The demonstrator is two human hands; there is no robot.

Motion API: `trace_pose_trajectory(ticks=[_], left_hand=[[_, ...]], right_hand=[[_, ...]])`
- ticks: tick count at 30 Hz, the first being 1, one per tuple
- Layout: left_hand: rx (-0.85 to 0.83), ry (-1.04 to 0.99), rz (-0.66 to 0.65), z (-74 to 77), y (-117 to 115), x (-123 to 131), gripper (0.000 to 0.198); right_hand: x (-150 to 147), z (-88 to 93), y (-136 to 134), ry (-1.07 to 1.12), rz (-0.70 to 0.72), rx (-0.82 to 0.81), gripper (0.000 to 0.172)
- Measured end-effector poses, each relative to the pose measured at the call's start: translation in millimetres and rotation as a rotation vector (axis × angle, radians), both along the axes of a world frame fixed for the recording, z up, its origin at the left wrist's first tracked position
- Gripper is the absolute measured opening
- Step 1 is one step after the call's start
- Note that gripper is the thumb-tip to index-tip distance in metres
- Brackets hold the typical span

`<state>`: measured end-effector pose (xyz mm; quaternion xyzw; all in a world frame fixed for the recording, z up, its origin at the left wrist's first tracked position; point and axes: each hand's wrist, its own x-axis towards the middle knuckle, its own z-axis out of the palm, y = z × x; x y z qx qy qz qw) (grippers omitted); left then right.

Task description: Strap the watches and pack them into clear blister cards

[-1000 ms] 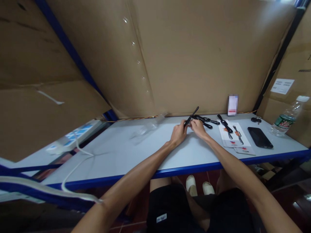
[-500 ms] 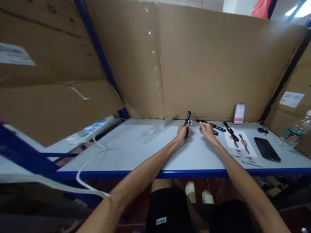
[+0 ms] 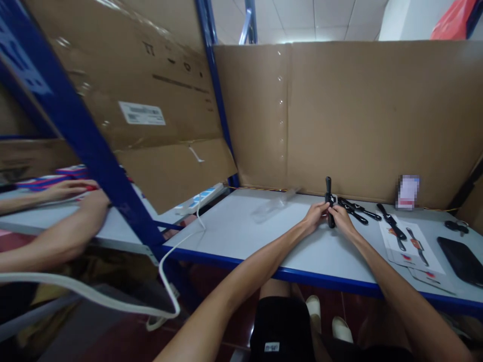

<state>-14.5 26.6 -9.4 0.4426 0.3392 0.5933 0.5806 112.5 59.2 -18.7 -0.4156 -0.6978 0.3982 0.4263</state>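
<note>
Upright over the table, a black spokeshave (image 3: 328, 187) with a metal plate at its middle is between my two hands. My left hand (image 3: 316, 215) is closed round it from the left. On the other side, the fingers of my right hand (image 3: 339, 217) are closed at its middle, below the metal plate; the fingertips are partly hidden. Just right of my hands, more black spokeshaves (image 3: 354, 211) lie on the grey tabletop (image 3: 241, 231). Another spokeshave (image 3: 391, 222) rests partly on printed sheets (image 3: 411, 246) that picture the same tool.
A clear plastic piece (image 3: 273, 205) lies at the back left. To the right are a black phone (image 3: 460, 259), keys (image 3: 456, 227) and a blurred upright screen (image 3: 407, 192). A white cable (image 3: 166, 256) hangs by a power strip (image 3: 204, 197). Another person's hand (image 3: 70, 190) shows far left.
My right hand has moved left onto the spokeshave, joining my left hand there. The view has swung left, bringing another person's arms into sight.
</note>
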Motion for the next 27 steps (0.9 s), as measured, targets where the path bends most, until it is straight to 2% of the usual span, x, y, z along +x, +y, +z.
trace_pose_trajectory(ticks=[2,4,7,10,13,15,17,19,23,27], left_hand=[[0.017,0.105,-0.014,0.7,0.2,-0.9,0.035],[0.041,0.272,0.018,2.1,-0.4,-3.5,0.033],[0.144,0.7,0.247,7.8,-4.2,-12.0,0.03],[0.29,1.142,0.499,18.5,-9.1,-28.0,0.043],[0.35,1.42,0.722,27.6,-10.6,-50.8,0.055],[0.283,1.556,0.878,29.1,-9.6,-68.2,0.058],[0.154,1.637,0.98,27.1,-8.7,-85.4,0.06],[0.026,1.67,0.988,24.0,-8.7,-100.3,0.062],[-0.161,1.679,0.859,22.6,-11.1,-117.4,0.048],[-0.139,1.699,0.731,24.7,-10.2,-113.8,0.033]], right_hand=[[4.4,7.3,-1.1,-0.057,-0.105,-0.019,0.033],[11.1,14.2,-2.1,-0.237,-0.258,0.011,0.036],[23.5,19.2,-3.1,-0.57,-0.434,0.059,0.035],[32.4,18.3,-4.9,-0.781,-0.462,0.041,0.037],[33.9,17.1,-8.9,-0.891,-0.45,0.039,0.037],[32.5,17.5,-12.2,-0.925,-0.442,0.055,0.037],[31.1,18.0,-14.9,-0.935,-0.438,0.092,0.036],[30.8,17.9,-16.1,-0.931,-0.433,0.126,0.034],[32.7,15.4,-15.6,-0.931,-0.414,0.148,0.031],[34.3,12.9,-16.5,-0.967,-0.415,0.231,0.031]])
